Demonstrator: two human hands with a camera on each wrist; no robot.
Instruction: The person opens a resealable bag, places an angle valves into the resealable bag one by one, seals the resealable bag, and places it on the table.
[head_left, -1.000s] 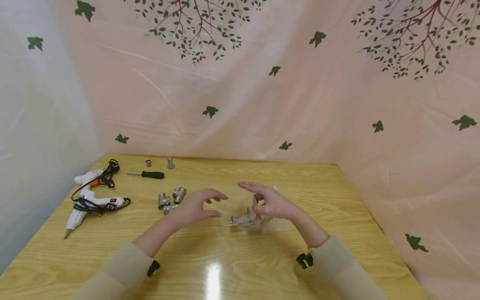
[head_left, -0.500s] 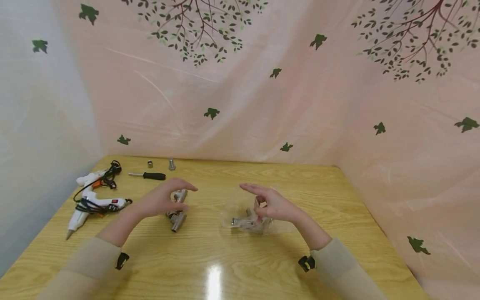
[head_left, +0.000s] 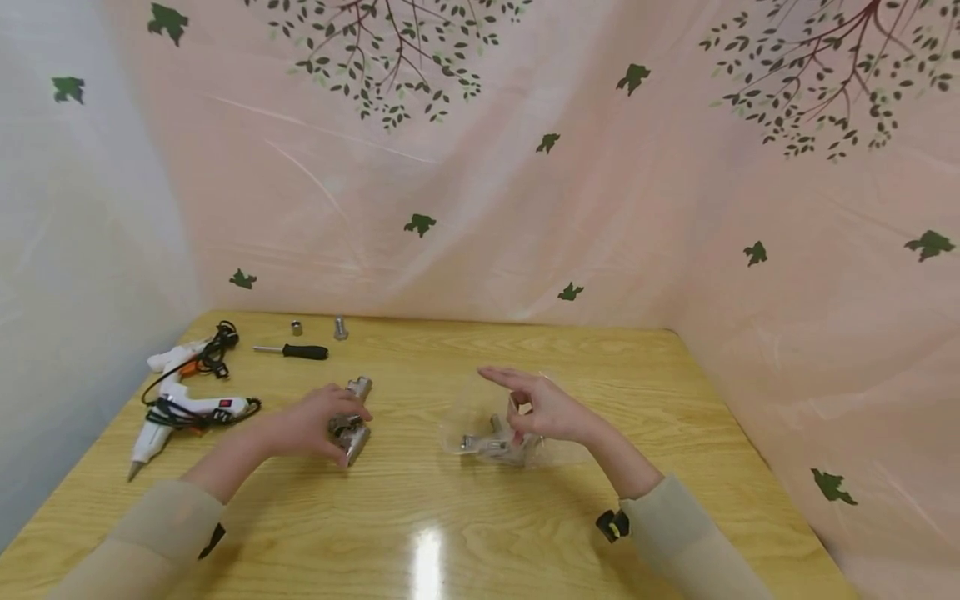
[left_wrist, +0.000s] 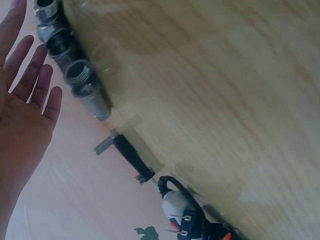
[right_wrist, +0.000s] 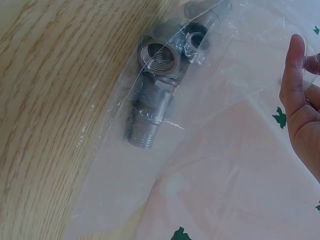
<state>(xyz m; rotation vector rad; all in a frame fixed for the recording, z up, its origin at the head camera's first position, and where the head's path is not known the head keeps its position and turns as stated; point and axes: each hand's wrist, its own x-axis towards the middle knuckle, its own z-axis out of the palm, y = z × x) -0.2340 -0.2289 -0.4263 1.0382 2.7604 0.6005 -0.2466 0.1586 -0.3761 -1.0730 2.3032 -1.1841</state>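
Note:
Several loose metal threaded tee fittings point(head_left: 359, 444) lie together on the left half of the table. Over them reaches my left hand point(head_left: 315, 422), fingertips and thumb right at their edges. The left wrist view has this hand's fingers fairly straight beside the row of fittings point(left_wrist: 82, 82). My right hand point(head_left: 552, 408) pinches the edge of a clear plastic bag point(head_left: 457, 423) between thumb and finger, its other fingers extended. Inside the bag, more metal threaded fittings point(right_wrist: 152, 102) show through the film, resting low by the tabletop.
Two white glue guns point(head_left: 195, 408) with black cords lie at the table's left. A black-handled screwdriver point(head_left: 303, 352), a small metal nut point(head_left: 296, 327) and a metal bolt-like fitting point(head_left: 341, 328) sit toward the back. A patterned curtain point(head_left: 480, 250) stands behind the table point(head_left: 420, 500).
My left hand has moved left from beside the bag to the loose fittings and lowered over them. The right hand keeps its pinch on the plastic bag, nearly still.

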